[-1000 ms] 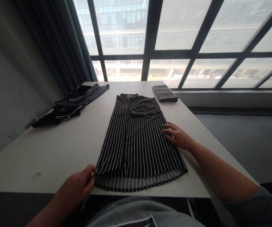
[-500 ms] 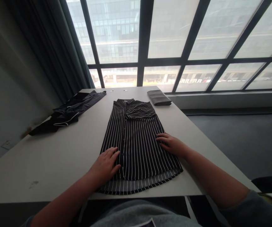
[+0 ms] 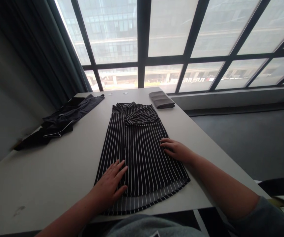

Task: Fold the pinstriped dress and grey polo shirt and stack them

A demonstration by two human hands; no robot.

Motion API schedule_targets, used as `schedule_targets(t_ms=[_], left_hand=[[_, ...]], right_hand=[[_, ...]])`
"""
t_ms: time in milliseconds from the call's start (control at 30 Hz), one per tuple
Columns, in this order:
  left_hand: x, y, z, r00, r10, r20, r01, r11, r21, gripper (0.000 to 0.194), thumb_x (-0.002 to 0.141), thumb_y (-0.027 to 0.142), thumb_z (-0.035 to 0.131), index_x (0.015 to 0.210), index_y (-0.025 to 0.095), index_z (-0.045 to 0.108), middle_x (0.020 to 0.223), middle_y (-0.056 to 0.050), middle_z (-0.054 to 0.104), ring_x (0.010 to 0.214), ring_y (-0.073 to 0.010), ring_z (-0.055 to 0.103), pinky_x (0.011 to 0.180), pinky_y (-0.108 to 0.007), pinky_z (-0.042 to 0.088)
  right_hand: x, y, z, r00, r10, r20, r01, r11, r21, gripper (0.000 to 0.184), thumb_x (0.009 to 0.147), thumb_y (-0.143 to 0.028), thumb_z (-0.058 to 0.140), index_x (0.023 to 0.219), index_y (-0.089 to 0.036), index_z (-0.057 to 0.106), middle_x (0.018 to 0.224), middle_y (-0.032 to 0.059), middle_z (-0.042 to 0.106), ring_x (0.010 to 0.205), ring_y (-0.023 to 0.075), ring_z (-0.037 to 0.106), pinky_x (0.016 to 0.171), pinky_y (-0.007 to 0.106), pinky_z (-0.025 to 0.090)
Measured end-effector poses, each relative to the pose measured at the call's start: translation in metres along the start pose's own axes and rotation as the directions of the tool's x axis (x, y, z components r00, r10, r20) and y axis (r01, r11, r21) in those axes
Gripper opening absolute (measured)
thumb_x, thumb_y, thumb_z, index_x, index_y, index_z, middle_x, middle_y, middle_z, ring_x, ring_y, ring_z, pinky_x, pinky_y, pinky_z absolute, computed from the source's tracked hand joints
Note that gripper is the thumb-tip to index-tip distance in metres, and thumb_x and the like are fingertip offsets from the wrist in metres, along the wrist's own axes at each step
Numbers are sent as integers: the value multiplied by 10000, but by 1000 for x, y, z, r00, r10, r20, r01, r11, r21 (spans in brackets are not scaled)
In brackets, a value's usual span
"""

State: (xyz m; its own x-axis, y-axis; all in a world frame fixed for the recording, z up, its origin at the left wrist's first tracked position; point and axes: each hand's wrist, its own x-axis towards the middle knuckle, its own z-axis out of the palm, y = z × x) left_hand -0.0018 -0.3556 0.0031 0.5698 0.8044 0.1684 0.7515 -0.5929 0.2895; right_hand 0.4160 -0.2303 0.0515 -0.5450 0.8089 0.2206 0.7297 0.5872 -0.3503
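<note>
A black shirt with white stripes (image 3: 142,154) lies buttoned side up on the white table, its collar at the far end and its curved hem near me. One sleeve is folded across the upper front. My left hand (image 3: 111,184) rests flat on the shirt's lower left, beside the button strip, with its fingers spread. On the right side edge, about mid-length, lies my right hand (image 3: 175,149), its fingers stretched out over the cloth. Neither hand grips the fabric.
Dark folded clothes (image 3: 65,118) lie in a heap along the table's left side. A grey folded cloth (image 3: 161,99) sits near the far right corner of the white table (image 3: 65,174). Tall windows and a dark curtain (image 3: 45,49) stand beyond.
The camera view has turned a little to the right. My left hand has slid slightly toward me over the shirt's lower front. My right hand stays at about the same place on the side edge.
</note>
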Motion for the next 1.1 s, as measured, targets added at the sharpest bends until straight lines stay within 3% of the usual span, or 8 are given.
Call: schedule_targets(t_ms=[100, 167, 300, 433, 533, 733, 967, 1100], left_hand=[[25, 20, -19, 992, 108, 59, -103, 992, -72, 655, 1014, 347, 619, 1625, 292, 389, 1710, -91, 324, 1599, -340, 248, 1224, -613, 393], [51, 38, -35, 965, 231, 126, -216, 969, -117, 571, 1012, 320, 631, 1562, 298, 480, 1668, -71, 411, 1571, -326, 323, 1213, -599, 413], [115, 77, -57, 827, 508, 241, -476, 860, -181, 440, 1029, 315, 616, 1465, 271, 580, 1537, -69, 570, 1417, -282, 539, 1175, -521, 461], [169, 110, -44, 695, 659, 289, -654, 746, -129, 376, 1044, 293, 582, 1410, 220, 626, 1488, -84, 604, 1362, -284, 574, 1120, -480, 487], [191, 125, -24, 640, 719, 271, -724, 682, -102, 345, 1037, 265, 582, 1373, 226, 650, 1464, -69, 621, 1301, -261, 607, 1067, -420, 505], [205, 140, 0, 616, 756, 222, -761, 644, -79, 379, 1050, 281, 548, 1422, 239, 609, 1421, -58, 638, 1178, -244, 649, 964, -374, 539], [219, 149, 4, 624, 756, 200, -762, 645, -60, 398, 1012, 275, 582, 1401, 202, 620, 1417, -95, 614, 1184, -268, 619, 1004, -410, 519], [226, 146, 3, 593, 778, 208, -781, 618, -86, 340, 957, 199, 606, 1291, 217, 669, 1377, -71, 638, 1193, -253, 598, 997, -396, 495]], right_hand=[[1, 3, -6, 997, 19, -71, -16, 999, 42, 305, 964, -326, 567, 1193, -288, 764, 1395, 46, 664, 1371, 264, 592, 1219, 458, 463], [2, 6, -13, 981, 64, -182, -51, 996, 76, 302, 982, -351, 541, 1170, -276, 764, 1344, 60, 688, 1363, 261, 594, 1214, 456, 461], [0, 16, -28, 875, 209, -438, -161, 976, 146, 326, 993, -400, 499, 1134, -262, 759, 1251, 84, 719, 1270, 267, 641, 1162, 459, 483], [-6, 32, -36, 774, 353, -526, -259, 934, 245, 333, 961, -430, 499, 1059, -246, 759, 1136, 83, 746, 1131, 265, 685, 1088, 442, 515], [-9, 40, -37, 731, 433, -528, -299, 898, 322, 336, 940, -440, 513, 1027, -227, 758, 1111, 86, 759, 1099, 261, 693, 1047, 418, 531], [-5, 45, -37, 725, 467, -506, -299, 876, 379, 327, 929, -442, 542, 1005, -210, 759, 1102, 83, 770, 1094, 249, 696, 1025, 387, 527], [-4, 51, -32, 743, 485, -461, -305, 859, 411, 318, 927, -424, 556, 990, -191, 764, 1074, 83, 777, 1054, 232, 703, 1008, 363, 516], [-3, 52, -31, 746, 501, -440, -322, 848, 421, 316, 927, -423, 555, 980, -194, 765, 1075, 83, 779, 1067, 235, 703, 1022, 367, 508]])
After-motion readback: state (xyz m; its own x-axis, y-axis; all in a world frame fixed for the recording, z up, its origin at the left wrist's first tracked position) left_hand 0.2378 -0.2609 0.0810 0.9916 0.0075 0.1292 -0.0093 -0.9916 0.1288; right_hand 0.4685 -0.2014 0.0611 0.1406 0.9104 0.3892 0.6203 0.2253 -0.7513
